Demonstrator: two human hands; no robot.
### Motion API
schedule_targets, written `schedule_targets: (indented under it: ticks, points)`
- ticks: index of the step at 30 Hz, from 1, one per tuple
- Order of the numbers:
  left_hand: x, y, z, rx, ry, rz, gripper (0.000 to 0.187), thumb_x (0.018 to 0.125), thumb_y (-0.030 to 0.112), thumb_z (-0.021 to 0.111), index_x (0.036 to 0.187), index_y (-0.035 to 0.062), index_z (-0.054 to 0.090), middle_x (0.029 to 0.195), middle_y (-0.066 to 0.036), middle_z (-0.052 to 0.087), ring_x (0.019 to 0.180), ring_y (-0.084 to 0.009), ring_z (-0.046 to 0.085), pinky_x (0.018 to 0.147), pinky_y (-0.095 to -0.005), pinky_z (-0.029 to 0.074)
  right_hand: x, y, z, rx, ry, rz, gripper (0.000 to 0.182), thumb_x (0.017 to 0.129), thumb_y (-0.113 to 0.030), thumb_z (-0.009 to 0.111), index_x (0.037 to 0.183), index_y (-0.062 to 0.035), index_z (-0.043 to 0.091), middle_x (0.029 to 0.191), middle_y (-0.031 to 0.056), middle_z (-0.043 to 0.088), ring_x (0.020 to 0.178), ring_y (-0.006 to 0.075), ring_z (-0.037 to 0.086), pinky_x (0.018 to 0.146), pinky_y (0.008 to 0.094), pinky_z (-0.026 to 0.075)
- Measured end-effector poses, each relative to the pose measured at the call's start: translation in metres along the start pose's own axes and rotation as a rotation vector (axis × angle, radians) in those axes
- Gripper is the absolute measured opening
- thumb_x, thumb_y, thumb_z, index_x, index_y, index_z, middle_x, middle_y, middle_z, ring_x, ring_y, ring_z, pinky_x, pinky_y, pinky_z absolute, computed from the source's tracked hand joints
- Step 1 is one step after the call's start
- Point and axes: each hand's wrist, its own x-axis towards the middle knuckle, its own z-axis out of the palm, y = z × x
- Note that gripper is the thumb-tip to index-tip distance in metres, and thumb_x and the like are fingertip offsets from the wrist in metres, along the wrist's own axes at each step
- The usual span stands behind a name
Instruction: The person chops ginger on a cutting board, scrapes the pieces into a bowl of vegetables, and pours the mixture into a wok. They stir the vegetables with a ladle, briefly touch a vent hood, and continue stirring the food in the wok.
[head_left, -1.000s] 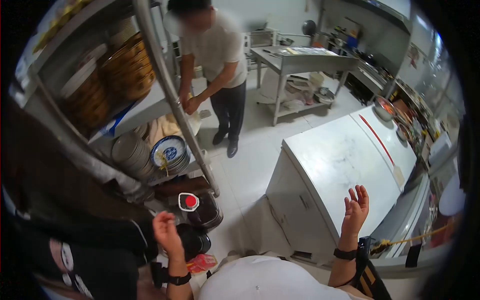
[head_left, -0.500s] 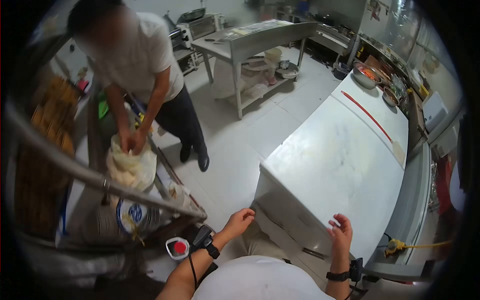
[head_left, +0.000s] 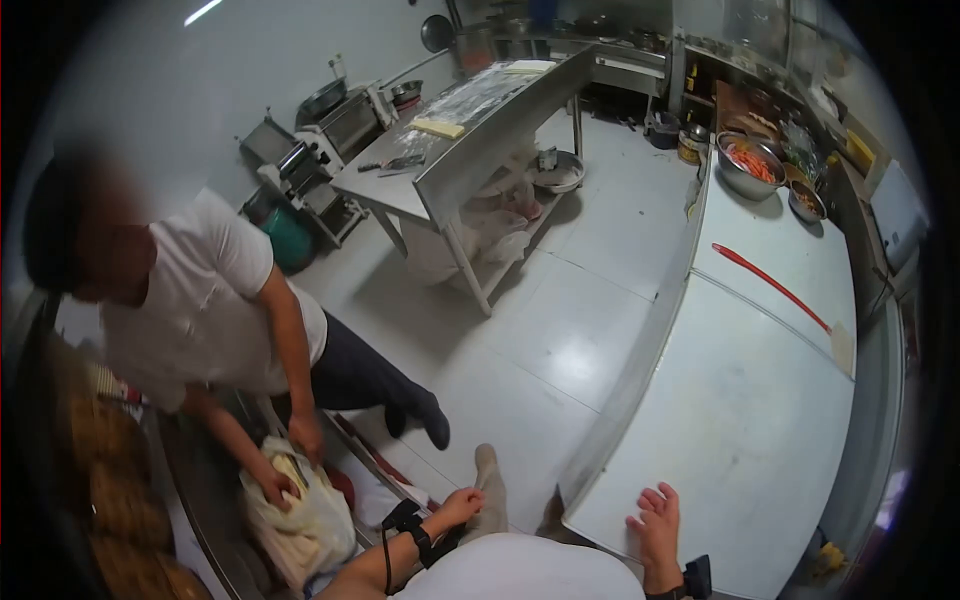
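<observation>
My left hand (head_left: 460,507) hangs in front of my body with its fingers curled in loosely, holding nothing. It is over the floor, beside my shoe (head_left: 486,460). My right hand (head_left: 655,522) is raised at the near corner of the white worktop (head_left: 730,440), empty, with fingers apart and slightly bent. Farther along that worktop lies a spatula (head_left: 770,285) with a long red handle and a pale blade. Black straps with small devices circle both my wrists.
On my left a person (head_left: 215,310) in white reaches into a plastic bag (head_left: 300,525). A floured metal table (head_left: 510,125) stands ahead, with dough on top. A metal bowl (head_left: 738,181) of orange strips and a smaller bowl (head_left: 806,203) sit at the worktop's far end. Tiled floor (head_left: 560,320) runs between.
My view has shifted forward and turned, bringing the floured table nearer. Both my hands appear lower in view, still empty. The other person's hands have moved apart at the bag.
</observation>
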Motion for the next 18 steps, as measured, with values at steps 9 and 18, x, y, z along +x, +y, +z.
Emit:
schedule_targets:
  ticks: [9,18]
  points:
    - [0.122,0.012,-0.121,0.106,-0.094,-0.077,0.021,0.073,0.014,0.054,0.089,0.0015,0.057,0.072,-0.006,0.059,0.066,-0.0145,0.056,0.061,-0.0265,0.044,0.007,0.001,0.04,0.003,0.375,0.036,0.055,0.074,-0.006,0.047,0.125,-0.0133,0.026,0.117,0.0078,0.039,0.101,0.0215,0.038,0.078,0.0437,0.038]
    - [0.229,0.06,-0.16,0.178,-0.106,0.043,0.021,0.072,0.012,0.053,0.09,0.0007,0.057,0.075,-0.01,0.06,0.068,-0.0177,0.057,0.063,-0.0286,0.045,0.031,0.0,0.121,0.035,0.352,0.024,0.044,0.077,-0.009,0.051,0.118,-0.0051,0.035,0.107,0.0094,0.044,0.087,0.0188,0.046,0.072,0.0319,0.042]
